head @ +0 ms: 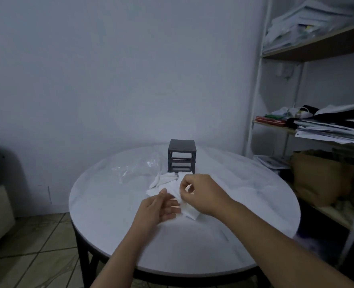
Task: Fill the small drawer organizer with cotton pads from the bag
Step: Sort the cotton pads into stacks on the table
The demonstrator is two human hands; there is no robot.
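- The tabletop (244, 204) is round and white, with a dark rim and dark legs.
- The organizer (181, 155) is a small dark unit with stacked tiers. It stands upright on the far side of the tabletop, beyond both hands. Whether any pads lie in its tiers cannot be told.
- The bag (138, 165) is clear and crumpled. It lies flat on the tabletop just left of the organizer.
- The loose pads (164, 179) are white and lie in a small untidy heap on the tabletop. They are just in front of the organizer, at the near edge of the bag.
- The left hand (157, 208) is over the middle of the tabletop, palm turned up and inward. Its fingers (172, 204) reach almost straight under the held pads (190, 213), and the thumb lies against them from above.
- The right hand (201, 194) is just beside the left, nearly touching it. Its fingers are curled tight and pinch the top of the same held pads.
- The held pads form a white bunch between the two hands, and their lower end hangs near the tabletop.
- Shelves (317, 48) on the right carry stacks of paper, cloth and a brown sack.
- A pale wall (109, 80) stands behind the tabletop, and a tiled floor (37, 246) shows at lower left.
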